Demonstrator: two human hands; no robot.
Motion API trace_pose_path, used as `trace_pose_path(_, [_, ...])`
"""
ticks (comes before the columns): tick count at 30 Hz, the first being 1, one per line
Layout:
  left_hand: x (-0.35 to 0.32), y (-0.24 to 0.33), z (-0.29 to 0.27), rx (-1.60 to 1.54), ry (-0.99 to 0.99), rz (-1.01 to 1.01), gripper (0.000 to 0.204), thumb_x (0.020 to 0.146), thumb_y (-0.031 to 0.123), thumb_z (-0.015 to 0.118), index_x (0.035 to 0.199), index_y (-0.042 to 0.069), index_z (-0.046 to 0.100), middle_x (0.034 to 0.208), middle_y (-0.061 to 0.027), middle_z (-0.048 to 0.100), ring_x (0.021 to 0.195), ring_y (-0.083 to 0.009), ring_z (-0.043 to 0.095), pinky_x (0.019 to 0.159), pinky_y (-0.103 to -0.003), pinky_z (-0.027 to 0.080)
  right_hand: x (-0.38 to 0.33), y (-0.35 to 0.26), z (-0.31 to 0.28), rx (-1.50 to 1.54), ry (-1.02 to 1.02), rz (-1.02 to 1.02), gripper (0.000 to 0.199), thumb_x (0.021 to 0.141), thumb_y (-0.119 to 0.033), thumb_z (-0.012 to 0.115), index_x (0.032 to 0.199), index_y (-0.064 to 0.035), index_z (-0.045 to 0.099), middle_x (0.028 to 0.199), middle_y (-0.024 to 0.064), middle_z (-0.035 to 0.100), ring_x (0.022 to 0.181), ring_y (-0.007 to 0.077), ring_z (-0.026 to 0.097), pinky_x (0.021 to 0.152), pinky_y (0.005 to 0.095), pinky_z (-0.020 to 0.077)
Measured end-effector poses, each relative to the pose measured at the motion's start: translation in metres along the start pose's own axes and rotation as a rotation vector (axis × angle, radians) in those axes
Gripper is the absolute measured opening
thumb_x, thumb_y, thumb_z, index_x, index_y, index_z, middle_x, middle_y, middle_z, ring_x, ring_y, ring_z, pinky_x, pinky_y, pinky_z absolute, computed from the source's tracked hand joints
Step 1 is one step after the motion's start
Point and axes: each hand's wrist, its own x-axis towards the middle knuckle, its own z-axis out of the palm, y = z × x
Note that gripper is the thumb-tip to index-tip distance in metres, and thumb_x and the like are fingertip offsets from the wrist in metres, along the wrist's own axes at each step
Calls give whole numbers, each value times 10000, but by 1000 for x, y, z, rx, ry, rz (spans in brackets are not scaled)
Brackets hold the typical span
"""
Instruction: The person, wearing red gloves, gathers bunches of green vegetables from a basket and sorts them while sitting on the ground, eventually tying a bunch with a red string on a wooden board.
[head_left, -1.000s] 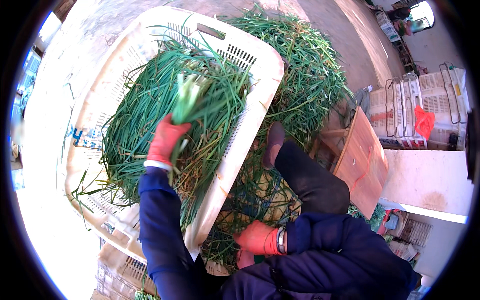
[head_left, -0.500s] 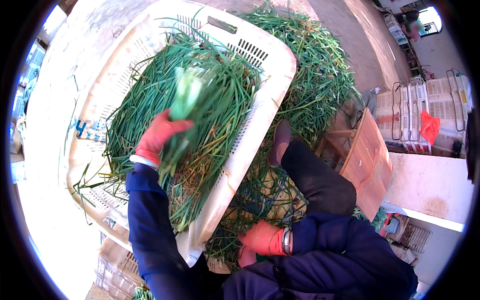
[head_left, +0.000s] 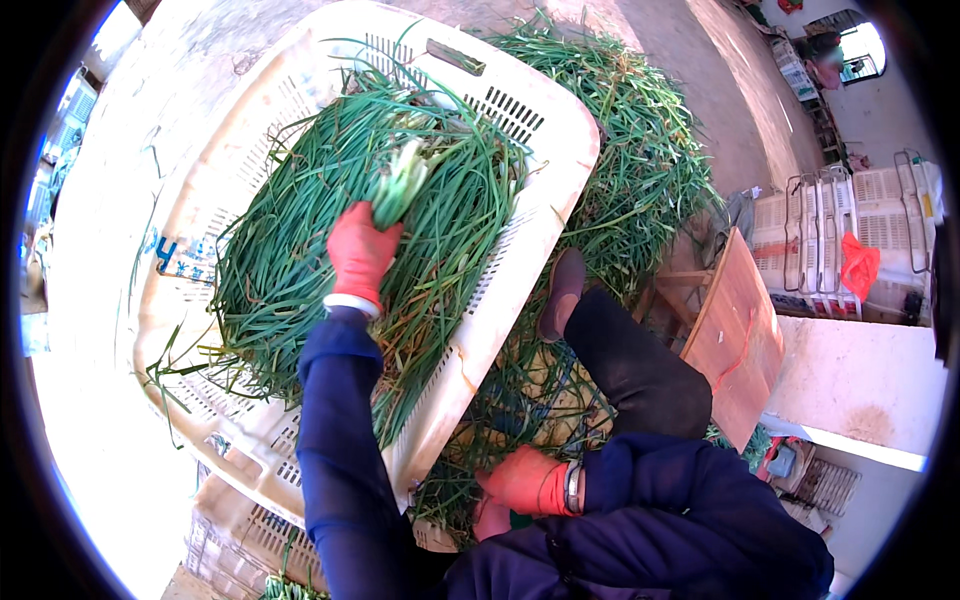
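My left hand point(head_left: 358, 254), in a red glove, grips a bundle of green chives point(head_left: 400, 185) by its pale cut end, laid on the mass of chives filling a white slotted plastic crate point(head_left: 520, 270). My right hand point(head_left: 525, 482), also red-gloved with a wristband, is low beside the crate's near corner, fingers down among loose chives point(head_left: 520, 400) on the ground; what it holds is hidden.
A heap of chives point(head_left: 640, 160) lies on the concrete beyond the crate. My dark-trousered leg and shoe point(head_left: 562, 292) rest on it. A wooden board point(head_left: 740, 340) and stacked white crates point(head_left: 860, 235) stand right; another crate point(head_left: 235, 530) is below.
My left hand has pushed the bundle further up into the crate, and the crate appears larger and shifted right in view. The right hand stays put.
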Motion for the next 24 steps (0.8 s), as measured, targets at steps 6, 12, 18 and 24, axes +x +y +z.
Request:
trace_pose_path(6, [-6,24,13,158,-47,-154,666,639,382,766,1153,69,481,987,-157,601,882,-330,596,725,-434,490,0,-2,3,-16,-16,21,275,831,-215,519,1006,-16,594,738,142,649,679,321,649,562,435,502])
trace_pose_path(12, [-4,35,20,323,-247,-200,773,662,397,763,1263,68,404,1024,-149,612,908,-317,614,741,-420,498,1,-2,9,-29,-2,61,266,858,-216,491,1002,-30,615,761,139,655,690,315,650,574,431,511])
trace_pose_path(18, [7,16,17,26,-228,-291,449,675,313,713,998,47,551,935,-201,651,893,-359,626,753,-434,497,0,7,10,-23,77,27,278,844,-249,528,1026,-54,606,735,139,640,681,315,644,563,425,505])
trace_pose_path(24, [-11,-11,-30,-1007,-201,-252,428,719,75,741,1107,6,574,966,-58,661,834,-156,619,767,-274,488,-16,26,-87,78,383,-170,360,860,-292,551,1148,-77,546,819,113,644,725,310,640,589,397,507])
